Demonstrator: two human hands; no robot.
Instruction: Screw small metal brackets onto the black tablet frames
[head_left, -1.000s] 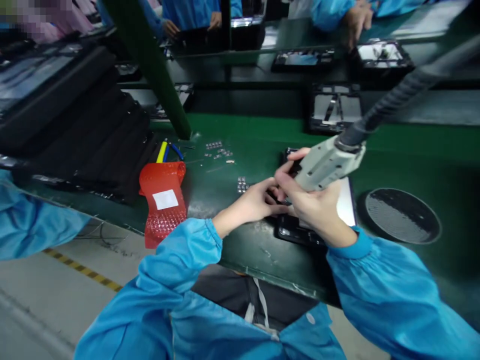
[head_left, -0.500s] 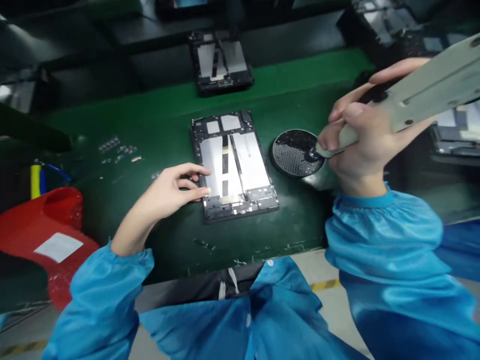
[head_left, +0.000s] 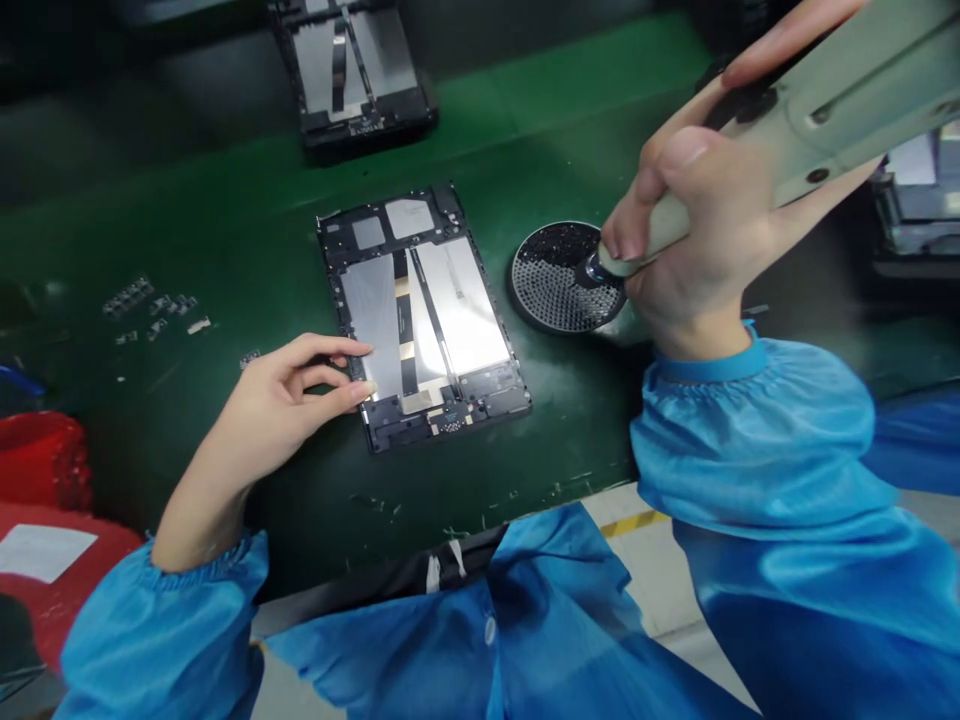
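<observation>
An opened tablet (head_left: pixel 472 310) lies flat on the green bench, its silver inner plates, black frame and ribbon cables showing. My left hand (head_left: pixel 289 400) grips its left edge near the lower corner, with thumb and index finger over the rim. In my right hand (head_left: pixel 697 210) is a pale electric screwdriver (head_left: pixel 847 130), tilted downward with fingers wrapped around it. Its tip points down at a round black screw tray (head_left: pixel 551 275) with many small holes, just right of the tablet. Whether the tip touches a screw I cannot make out.
Small metal parts (head_left: pixel 129 297) lie scattered at left on the green bench (head_left: pixel 247 230). Beyond the tablet sits another opened tablet (head_left: pixel 360 75). A red bin (head_left: pixel 37 460) with a white label stands at lower left. More devices (head_left: pixel 922 200) are at the right edge.
The view has shifted, so the bench things appear farther left. My left hand stays on the tablet's edge. The screwdriver's tip is still at the screw tray, slightly nearer its middle.
</observation>
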